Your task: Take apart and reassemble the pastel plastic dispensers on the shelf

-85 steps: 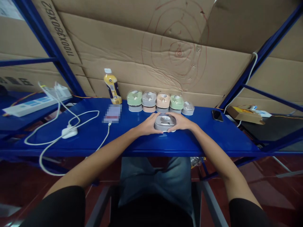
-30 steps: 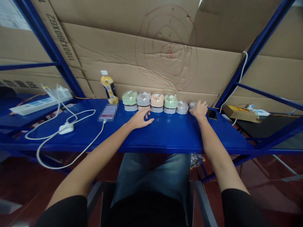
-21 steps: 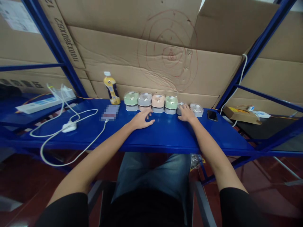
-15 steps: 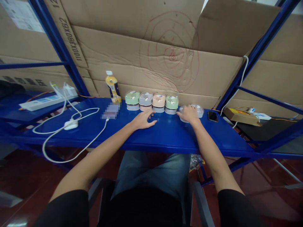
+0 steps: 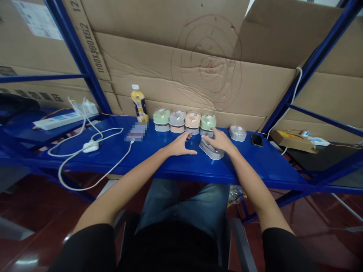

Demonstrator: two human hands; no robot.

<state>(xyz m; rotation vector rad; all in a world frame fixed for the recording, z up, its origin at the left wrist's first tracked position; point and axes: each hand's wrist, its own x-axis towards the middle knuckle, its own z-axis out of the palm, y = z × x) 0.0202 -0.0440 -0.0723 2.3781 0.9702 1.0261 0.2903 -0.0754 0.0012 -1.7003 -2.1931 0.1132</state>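
Note:
Under my right hand (image 5: 217, 140) is a grey container (image 5: 211, 150) with a clear lid, gripped between thumb and fingers near the middle of the blue table. My left hand (image 5: 183, 145) is just left of that container, its thumb and fingers apart, holding nothing. Behind my hands stands a row of stacked containers: a green one (image 5: 162, 115) at the left, then a grey one (image 5: 177, 118), a pink one (image 5: 193, 120) and another green one (image 5: 208, 122). A single grey container (image 5: 237, 133) sits apart at the right.
A yellow bottle (image 5: 139, 104) and a blurred flat object (image 5: 136, 132) with a white cable are at the left. A black phone (image 5: 257, 140) lies at the right. Cardboard (image 5: 141, 64) stands behind the blue table (image 5: 170, 166). Further right is an open carton (image 5: 295, 141).
My right hand has brought a grey container from the right towards the middle front of the table. My left hand has shifted slightly right and its fingers have spread.

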